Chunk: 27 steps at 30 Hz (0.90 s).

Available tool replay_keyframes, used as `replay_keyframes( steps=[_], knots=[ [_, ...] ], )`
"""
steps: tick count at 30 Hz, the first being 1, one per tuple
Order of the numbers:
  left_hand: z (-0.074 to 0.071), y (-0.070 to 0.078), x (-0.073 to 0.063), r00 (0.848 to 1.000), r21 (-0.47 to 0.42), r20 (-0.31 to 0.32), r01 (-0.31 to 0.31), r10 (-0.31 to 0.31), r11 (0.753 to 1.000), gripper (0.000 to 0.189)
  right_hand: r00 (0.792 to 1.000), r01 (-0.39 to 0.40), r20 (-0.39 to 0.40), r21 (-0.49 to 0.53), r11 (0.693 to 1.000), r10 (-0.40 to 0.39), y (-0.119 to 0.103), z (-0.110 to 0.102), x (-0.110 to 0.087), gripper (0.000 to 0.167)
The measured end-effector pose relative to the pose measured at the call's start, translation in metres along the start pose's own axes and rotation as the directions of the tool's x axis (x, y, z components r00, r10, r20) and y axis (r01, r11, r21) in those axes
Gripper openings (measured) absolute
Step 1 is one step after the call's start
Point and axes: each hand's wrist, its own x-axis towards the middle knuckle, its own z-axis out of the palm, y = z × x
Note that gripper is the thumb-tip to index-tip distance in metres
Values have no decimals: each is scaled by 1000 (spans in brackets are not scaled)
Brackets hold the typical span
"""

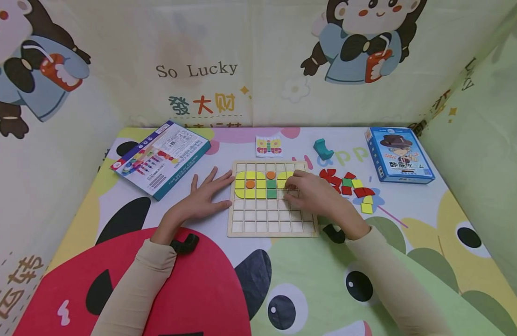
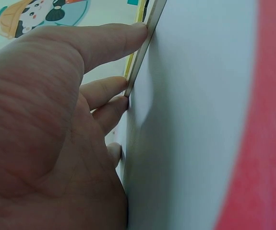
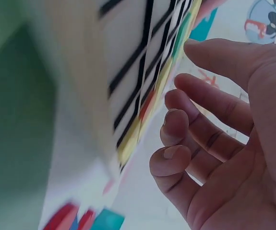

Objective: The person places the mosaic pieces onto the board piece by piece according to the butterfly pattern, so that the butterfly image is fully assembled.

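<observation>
Looks half done: tiled along top of board (image 1: 250, 215) on tabletop (image 1: 237, 252), likely needs red tiles (image 1: 346, 190). Touching board edge with spread, empty left hand (image 1: 206, 198); holding right hand (image 1: 315, 191) loosely curled above, seemingly empty.

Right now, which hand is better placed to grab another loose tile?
Probably the right hand: it is over the right side of the wooden grid board, nearer the loose red, green and yellow tiles. The left hand touches the board's left edge, the side away from them.
</observation>
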Motion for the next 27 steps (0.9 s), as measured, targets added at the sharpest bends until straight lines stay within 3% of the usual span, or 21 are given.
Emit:
replay_keyframes(
  steps=[6,13,27],
  knots=[
    [-1,0,-1,1000,-6,6,-2,2,1000,81,997,-73,-5,32,997,73,27,-9,-14,37],
    [0,-1,0,1000,-5,2,-5,5,1000,80,996,-66,-54,34,997,68,60,-23,-31,31],
    [0,0,0,1000,10,4,13,-13,1000,83,979,-191,-50,100,977,196,98,-34,-62,31]
  ],
)
